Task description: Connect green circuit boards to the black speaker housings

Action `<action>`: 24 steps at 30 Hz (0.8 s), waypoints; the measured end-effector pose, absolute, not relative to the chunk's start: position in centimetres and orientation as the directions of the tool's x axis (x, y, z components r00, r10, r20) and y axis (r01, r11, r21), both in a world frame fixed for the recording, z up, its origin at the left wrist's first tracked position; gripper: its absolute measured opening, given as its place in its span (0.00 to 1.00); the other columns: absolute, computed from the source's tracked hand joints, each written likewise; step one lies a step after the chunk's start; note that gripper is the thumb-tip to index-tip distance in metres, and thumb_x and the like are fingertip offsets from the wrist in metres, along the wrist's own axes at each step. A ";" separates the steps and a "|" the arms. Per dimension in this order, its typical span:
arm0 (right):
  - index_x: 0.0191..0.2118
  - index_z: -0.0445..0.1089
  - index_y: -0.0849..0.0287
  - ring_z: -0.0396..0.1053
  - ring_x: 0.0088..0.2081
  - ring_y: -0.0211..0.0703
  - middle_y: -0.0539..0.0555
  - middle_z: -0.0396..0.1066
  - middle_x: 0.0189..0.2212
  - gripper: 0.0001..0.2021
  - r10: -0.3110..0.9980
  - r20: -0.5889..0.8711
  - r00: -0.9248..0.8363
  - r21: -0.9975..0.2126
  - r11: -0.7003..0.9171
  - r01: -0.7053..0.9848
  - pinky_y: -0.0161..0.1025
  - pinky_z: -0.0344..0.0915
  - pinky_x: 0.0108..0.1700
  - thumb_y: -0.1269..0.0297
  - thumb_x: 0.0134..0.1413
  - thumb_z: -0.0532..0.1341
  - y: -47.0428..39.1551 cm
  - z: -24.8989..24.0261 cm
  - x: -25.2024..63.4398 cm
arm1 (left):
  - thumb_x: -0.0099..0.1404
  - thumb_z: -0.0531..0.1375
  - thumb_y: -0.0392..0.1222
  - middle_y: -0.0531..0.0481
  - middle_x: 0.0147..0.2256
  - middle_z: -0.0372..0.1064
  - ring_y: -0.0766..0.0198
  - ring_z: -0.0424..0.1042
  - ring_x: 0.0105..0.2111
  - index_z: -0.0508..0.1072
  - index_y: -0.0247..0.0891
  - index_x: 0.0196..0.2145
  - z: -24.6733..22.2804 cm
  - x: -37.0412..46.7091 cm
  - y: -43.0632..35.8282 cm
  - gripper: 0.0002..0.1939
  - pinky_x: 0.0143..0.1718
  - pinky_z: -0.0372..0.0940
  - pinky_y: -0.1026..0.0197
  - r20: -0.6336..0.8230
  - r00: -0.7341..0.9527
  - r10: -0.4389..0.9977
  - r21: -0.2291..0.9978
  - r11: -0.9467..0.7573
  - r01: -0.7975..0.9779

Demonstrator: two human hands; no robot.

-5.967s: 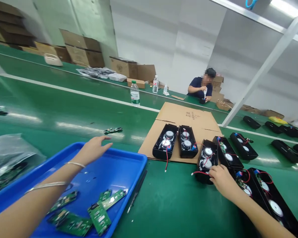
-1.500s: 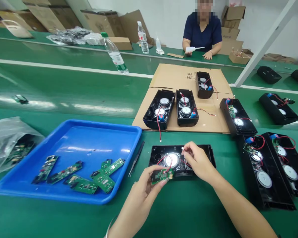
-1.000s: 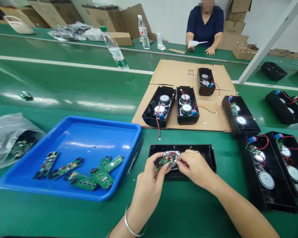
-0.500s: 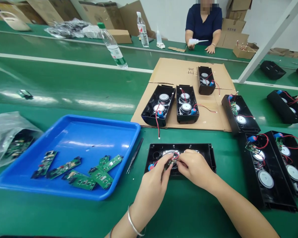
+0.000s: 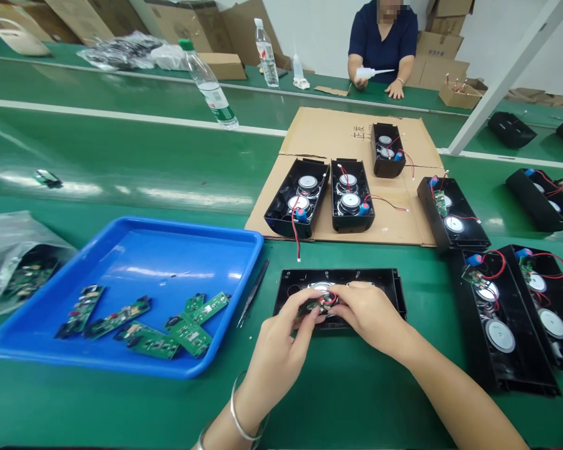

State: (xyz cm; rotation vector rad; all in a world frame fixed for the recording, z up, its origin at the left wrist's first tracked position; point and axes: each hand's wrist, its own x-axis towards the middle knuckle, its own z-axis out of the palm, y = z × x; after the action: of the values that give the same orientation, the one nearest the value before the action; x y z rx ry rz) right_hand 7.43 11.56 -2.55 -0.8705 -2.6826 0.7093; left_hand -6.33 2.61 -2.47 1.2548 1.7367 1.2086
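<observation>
A black speaker housing (image 5: 389, 282) lies lengthwise on the green bench in front of me, with round speakers inside. Over its middle, my left hand (image 5: 286, 331) pinches a small circuit board (image 5: 315, 305) between thumb and fingers. Close against it, my right hand (image 5: 368, 312) has its fingertips pinched on the red wire (image 5: 329, 299) at the board. The fingers partly hide the board, and the wire's connector end cannot be made out.
Left stands a blue tray (image 5: 136, 226) with several green circuit boards (image 5: 187, 334); tweezers (image 5: 253, 294) lie beside it. A plastic bag (image 5: 4, 250) holds more boards. Several housings (image 5: 502, 337) stand right and on cardboard (image 5: 304, 134). A person (image 5: 382, 44) across the bench holds a white bottle.
My left hand has shifted slightly left and tilted the circuit board flatter. My right hand has moved a little left, its fingers now at the red wire. The view has drifted slightly.
</observation>
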 end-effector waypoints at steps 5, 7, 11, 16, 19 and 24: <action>0.39 0.69 0.63 0.67 0.31 0.44 0.54 0.70 0.28 0.07 0.615 -0.030 -0.788 -0.444 0.698 0.562 0.38 0.62 0.34 0.67 0.59 0.56 11.3 -1.9 7.0 | 0.62 0.54 0.41 0.48 0.36 0.76 0.59 0.78 0.30 0.69 0.40 0.40 -2.5 -6.3 2.7 0.09 0.32 0.73 0.62 0.005 -0.331 0.943 0.951 0.098 0.294; 0.42 0.68 0.62 0.67 0.34 0.43 0.55 0.70 0.31 0.08 0.625 -0.047 -0.779 -0.497 0.662 0.561 0.38 0.63 0.36 0.67 0.58 0.58 11.7 -1.5 7.3 | 0.60 0.55 0.43 0.48 0.37 0.75 0.59 0.78 0.30 0.68 0.40 0.40 -2.5 -6.3 2.9 0.11 0.32 0.74 0.60 -0.046 -0.346 0.937 0.972 0.122 0.203; 0.42 0.70 0.59 0.65 0.38 0.40 0.54 0.67 0.39 0.10 0.606 0.002 -0.796 -0.533 0.674 0.512 0.35 0.63 0.38 0.75 0.57 0.56 13.3 -0.6 9.4 | 0.58 0.58 0.46 0.49 0.35 0.76 0.56 0.78 0.32 0.65 0.40 0.42 -2.2 -6.3 3.2 0.15 0.33 0.75 0.58 -0.147 -0.384 0.912 0.978 0.191 0.080; 0.38 0.75 0.51 0.62 0.41 0.43 0.53 0.64 0.40 0.21 0.410 -0.125 -0.903 -0.362 0.829 0.427 0.37 0.61 0.38 0.86 0.48 0.56 14.0 -0.5 11.1 | 0.56 0.59 0.48 0.48 0.31 0.77 0.54 0.78 0.35 0.63 0.39 0.42 -1.8 -6.3 3.5 0.18 0.34 0.75 0.57 -0.181 -0.420 0.889 0.975 0.218 0.042; 0.39 0.75 0.53 0.62 0.39 0.44 0.55 0.65 0.37 0.15 0.404 -0.155 -0.901 -0.317 0.844 0.433 0.38 0.60 0.37 0.80 0.50 0.59 13.8 -0.7 10.5 | 0.55 0.60 0.48 0.48 0.29 0.78 0.56 0.78 0.32 0.63 0.40 0.41 -1.5 -6.2 3.8 0.17 0.31 0.74 0.59 -0.168 -0.426 0.889 0.970 0.227 0.091; 0.35 0.76 0.57 0.65 0.37 0.40 0.53 0.66 0.33 0.05 0.484 -0.150 -0.862 -0.438 0.749 0.497 0.34 0.60 0.35 0.70 0.54 0.62 13.5 -0.9 8.8 | 0.56 0.60 0.46 0.49 0.28 0.78 0.58 0.78 0.30 0.63 0.39 0.40 -1.3 -5.9 4.2 0.16 0.27 0.73 0.63 -0.094 -0.456 0.885 0.954 0.211 0.213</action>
State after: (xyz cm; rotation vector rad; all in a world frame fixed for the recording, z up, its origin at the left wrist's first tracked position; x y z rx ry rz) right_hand 8.77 13.50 -0.89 -0.8305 -2.9632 0.7548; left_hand -5.90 4.22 -1.29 1.0215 1.8155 1.2727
